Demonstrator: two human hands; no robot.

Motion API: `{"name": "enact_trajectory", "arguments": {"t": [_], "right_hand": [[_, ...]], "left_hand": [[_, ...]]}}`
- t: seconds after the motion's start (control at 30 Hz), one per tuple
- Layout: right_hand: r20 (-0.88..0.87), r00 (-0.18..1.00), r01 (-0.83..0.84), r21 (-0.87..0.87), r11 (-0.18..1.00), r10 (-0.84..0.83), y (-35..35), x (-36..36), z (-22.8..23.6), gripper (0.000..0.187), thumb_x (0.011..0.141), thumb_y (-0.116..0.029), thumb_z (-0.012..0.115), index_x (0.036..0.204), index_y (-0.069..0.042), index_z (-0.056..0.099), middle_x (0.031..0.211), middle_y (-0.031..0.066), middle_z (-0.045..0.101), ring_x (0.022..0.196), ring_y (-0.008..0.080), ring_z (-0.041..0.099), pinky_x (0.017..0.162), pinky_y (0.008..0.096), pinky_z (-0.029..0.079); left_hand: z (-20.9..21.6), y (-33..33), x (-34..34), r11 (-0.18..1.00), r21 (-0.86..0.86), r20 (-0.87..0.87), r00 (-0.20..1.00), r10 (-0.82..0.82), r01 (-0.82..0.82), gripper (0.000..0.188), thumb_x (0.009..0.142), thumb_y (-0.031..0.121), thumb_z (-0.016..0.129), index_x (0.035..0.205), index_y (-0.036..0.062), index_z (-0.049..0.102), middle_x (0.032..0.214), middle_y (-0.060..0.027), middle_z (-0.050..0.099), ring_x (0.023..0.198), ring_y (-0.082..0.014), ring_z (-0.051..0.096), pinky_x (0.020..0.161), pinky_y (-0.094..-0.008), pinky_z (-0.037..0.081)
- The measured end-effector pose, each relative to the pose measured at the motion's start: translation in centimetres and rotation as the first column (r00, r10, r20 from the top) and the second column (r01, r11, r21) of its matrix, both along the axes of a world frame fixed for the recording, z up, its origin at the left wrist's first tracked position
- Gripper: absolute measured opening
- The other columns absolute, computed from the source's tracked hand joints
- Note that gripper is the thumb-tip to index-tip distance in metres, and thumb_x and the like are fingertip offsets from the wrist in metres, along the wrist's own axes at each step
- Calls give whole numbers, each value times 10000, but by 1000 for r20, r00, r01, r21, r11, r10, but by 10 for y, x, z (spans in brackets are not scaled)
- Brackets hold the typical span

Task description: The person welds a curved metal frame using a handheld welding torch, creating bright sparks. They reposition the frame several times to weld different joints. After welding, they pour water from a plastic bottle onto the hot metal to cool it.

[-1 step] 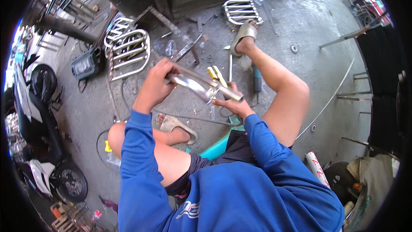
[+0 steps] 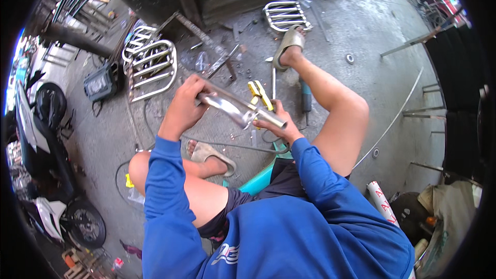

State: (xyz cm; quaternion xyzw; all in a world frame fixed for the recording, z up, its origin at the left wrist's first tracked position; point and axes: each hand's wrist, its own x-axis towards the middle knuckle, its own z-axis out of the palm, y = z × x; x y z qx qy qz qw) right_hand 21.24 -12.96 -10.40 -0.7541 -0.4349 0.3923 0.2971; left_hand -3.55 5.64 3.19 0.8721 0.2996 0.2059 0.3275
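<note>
Above the floor between my knees is a shiny metal piece, a straight tube (image 2: 273, 119) with a curved band (image 2: 227, 106) joined alongside it. My left hand (image 2: 187, 99) is closed around its left end. Under the right end, my right hand (image 2: 281, 121) grips the tube near the joint, its fingers partly hidden. A yellow-handled tool (image 2: 260, 94) shows just beyond that hand, yellow also between the fingers; I cannot tell whether it is held. A thin metal rod (image 2: 274, 82) and a teal-bodied power tool (image 2: 306, 95) lie beyond my right hand.
Tubular metal racks (image 2: 152, 70) lie at the far left, and another rack (image 2: 287, 16) is by my right foot. A dark cable (image 2: 232, 145) crosses the floor. A motorbike (image 2: 57, 160) stands at left, beside a grey case (image 2: 102, 81). At right is a black panel (image 2: 460, 103).
The view has shifted slightly. Both hands still hold the metal piece, which has turned a little, showing more of the tube's open right end.
</note>
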Motion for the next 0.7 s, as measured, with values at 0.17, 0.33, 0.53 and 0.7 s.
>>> {"name": "enact_trajectory", "arguments": {"t": [0.17, 0.33, 0.53, 0.7], "right_hand": [[-98, 982, 148, -142, 979, -163, 6, 7, -1, 1057, 718, -535, 910, 1472, -10, 386, 1246, 303, 669, 1188, 435, 663, 1032, 437, 510], [-151, 949, 263, -101, 959, -276, 7, 1, -16, 920, 763, -431, 880, 1459, -48, 417, 1126, 283, 700, 1044, 408, 707, 929, 469, 531], [-42, 979, 194, -84, 977, -198, 18, -7, -67, 829, 834, -177, 713, 1583, -119, 363, 1196, 296, 695, 1076, 411, 710, 925, 451, 549], [116, 992, -44, -105, 994, 57, 41, -23, -120, 850, 818, -88, 708, 1604, -114, 384, 1319, 287, 662, 1240, 438, 642, 1055, 444, 504]], "left_hand": [[-15, 9, -1, 889, 451, -20, 995, 94, -75, 167, 826, -8, 778, 890, 30, 629, 936, -112, 674, 873, -316, 647, 773, -389, 501], [-9, 36, -2, 947, 251, 105, 978, 177, -199, 224, 867, 53, 776, 979, 34, 582, 888, -153, 625, 815, -378, 594, 760, -428, 471], [39, 66, -21, 853, 49, 478, 762, 437, -520, 185, 931, 72, 726, 1046, 2, 599, 772, -143, 712, 643, -251, 671, 629, -358, 525], [80, 89, -64, 491, 93, 703, 407, 584, -866, 275, 993, 301, 723, 945, 43, 639, 755, -135, 699, 672, -314, 688, 637, -420, 513]]}}
